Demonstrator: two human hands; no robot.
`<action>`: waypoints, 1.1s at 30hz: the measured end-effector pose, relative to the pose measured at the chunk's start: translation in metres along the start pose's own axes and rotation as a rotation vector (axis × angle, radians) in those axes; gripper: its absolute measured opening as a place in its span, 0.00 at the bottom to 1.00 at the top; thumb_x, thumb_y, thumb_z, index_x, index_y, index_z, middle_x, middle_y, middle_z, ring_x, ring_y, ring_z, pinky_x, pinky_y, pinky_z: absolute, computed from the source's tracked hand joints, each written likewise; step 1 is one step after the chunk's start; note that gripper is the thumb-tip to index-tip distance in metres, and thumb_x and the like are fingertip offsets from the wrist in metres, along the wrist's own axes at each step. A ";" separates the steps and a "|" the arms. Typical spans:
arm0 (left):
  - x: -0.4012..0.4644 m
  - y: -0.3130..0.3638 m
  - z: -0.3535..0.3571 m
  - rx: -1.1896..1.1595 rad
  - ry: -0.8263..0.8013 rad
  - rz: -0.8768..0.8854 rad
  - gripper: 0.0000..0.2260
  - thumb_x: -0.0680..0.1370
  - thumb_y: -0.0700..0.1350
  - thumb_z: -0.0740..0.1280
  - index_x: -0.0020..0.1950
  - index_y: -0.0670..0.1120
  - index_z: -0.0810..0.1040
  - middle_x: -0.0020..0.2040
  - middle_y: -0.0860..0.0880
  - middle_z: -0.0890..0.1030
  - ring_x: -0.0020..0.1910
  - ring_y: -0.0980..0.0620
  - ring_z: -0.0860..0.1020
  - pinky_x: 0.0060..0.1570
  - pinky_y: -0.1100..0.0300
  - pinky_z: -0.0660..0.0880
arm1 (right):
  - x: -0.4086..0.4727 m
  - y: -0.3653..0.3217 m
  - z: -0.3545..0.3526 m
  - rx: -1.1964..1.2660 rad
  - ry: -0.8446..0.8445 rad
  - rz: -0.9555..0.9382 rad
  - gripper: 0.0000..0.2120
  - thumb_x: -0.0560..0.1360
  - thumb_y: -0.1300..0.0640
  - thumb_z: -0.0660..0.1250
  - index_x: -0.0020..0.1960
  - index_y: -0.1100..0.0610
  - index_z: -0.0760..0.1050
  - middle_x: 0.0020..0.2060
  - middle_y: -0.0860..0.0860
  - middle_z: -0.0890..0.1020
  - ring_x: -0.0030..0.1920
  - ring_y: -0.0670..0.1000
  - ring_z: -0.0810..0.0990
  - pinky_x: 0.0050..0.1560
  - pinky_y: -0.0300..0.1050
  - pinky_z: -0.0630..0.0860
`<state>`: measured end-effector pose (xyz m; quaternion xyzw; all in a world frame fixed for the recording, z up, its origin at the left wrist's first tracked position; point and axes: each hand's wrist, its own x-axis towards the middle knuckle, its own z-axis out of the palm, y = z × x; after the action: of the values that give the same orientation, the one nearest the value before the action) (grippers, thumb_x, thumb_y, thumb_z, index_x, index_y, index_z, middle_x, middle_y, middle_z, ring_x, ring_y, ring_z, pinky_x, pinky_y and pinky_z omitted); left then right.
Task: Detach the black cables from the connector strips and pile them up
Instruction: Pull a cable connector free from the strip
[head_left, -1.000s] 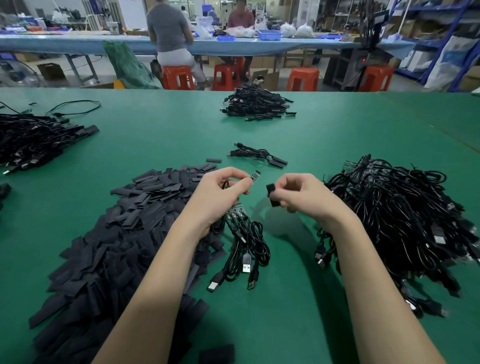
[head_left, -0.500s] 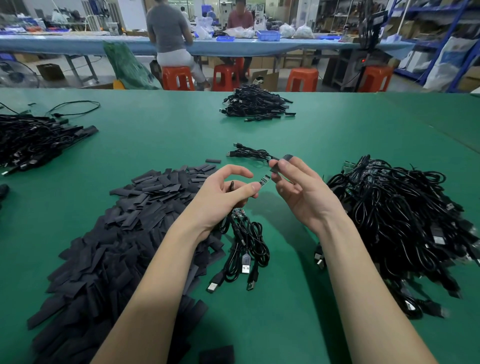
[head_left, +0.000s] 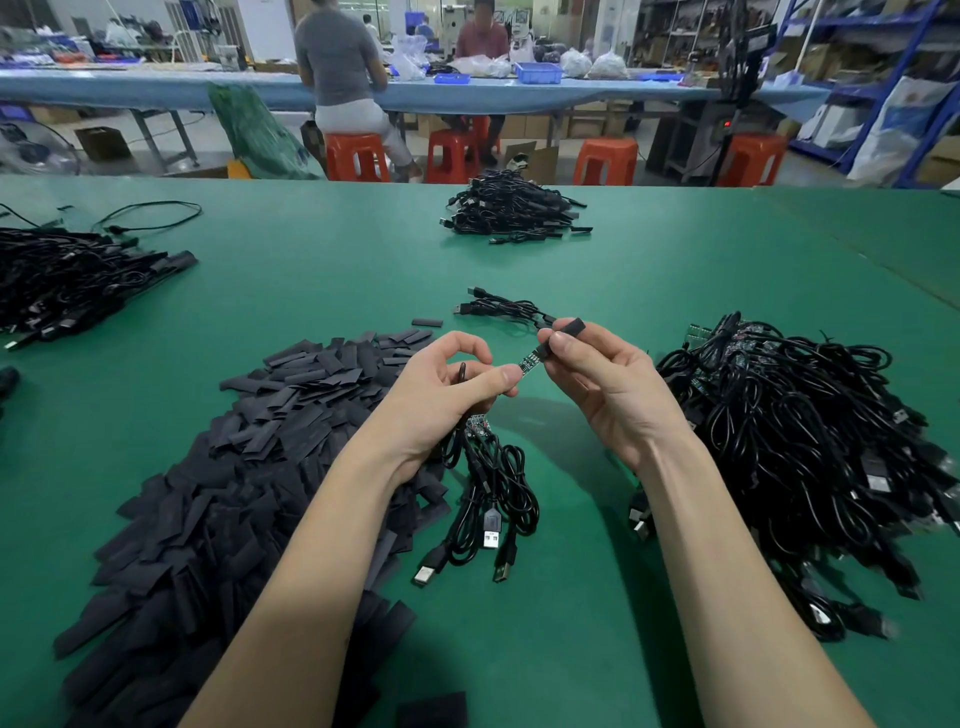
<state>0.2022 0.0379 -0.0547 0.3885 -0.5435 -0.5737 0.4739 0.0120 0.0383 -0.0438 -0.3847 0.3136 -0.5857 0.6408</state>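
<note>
My left hand (head_left: 447, 387) pinches a small green connector board (head_left: 529, 361) between thumb and fingers, and a bunch of black USB cables (head_left: 488, 499) hangs from that hand down to the green table (head_left: 322, 275). My right hand (head_left: 602, 379) pinches a short black sleeve (head_left: 563, 332) whose near end meets the tip of the board. A big tangle of black cables with boards (head_left: 810, 447) lies right of my right arm. A small bundle of cables (head_left: 506, 307) lies just beyond my hands.
A wide heap of flat black sleeves (head_left: 249, 467) covers the table on the left. More cable piles sit at the far centre (head_left: 511, 208) and far left (head_left: 67, 280). Beyond the table edge are orange stools (head_left: 605, 161) and people at a blue bench.
My right hand rose from beside the left hand, carrying the black sleeve up and forward, and now holds it against the tip of the board. The left hand stayed nearly still.
</note>
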 end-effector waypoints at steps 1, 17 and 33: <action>0.000 0.001 0.000 -0.005 0.003 0.001 0.19 0.68 0.49 0.78 0.51 0.46 0.73 0.39 0.45 0.85 0.34 0.52 0.73 0.37 0.67 0.73 | 0.000 -0.001 -0.001 -0.007 -0.010 0.002 0.07 0.64 0.60 0.77 0.41 0.54 0.87 0.43 0.52 0.87 0.43 0.46 0.85 0.45 0.34 0.80; -0.005 0.005 -0.006 0.028 -0.127 0.028 0.15 0.71 0.45 0.77 0.49 0.47 0.73 0.38 0.49 0.85 0.41 0.53 0.81 0.47 0.66 0.75 | -0.004 0.001 -0.002 -0.047 -0.166 0.061 0.09 0.64 0.59 0.78 0.43 0.52 0.87 0.45 0.51 0.88 0.45 0.44 0.85 0.47 0.36 0.80; -0.007 0.007 -0.012 0.031 -0.166 0.038 0.12 0.71 0.42 0.75 0.47 0.47 0.72 0.37 0.50 0.84 0.40 0.54 0.81 0.48 0.65 0.76 | -0.008 0.000 -0.003 -0.039 -0.266 0.097 0.15 0.57 0.56 0.84 0.42 0.52 0.86 0.44 0.53 0.87 0.44 0.46 0.86 0.45 0.37 0.81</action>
<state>0.2161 0.0424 -0.0497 0.3366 -0.5970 -0.5864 0.4318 0.0087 0.0455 -0.0456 -0.4556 0.2553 -0.4918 0.6967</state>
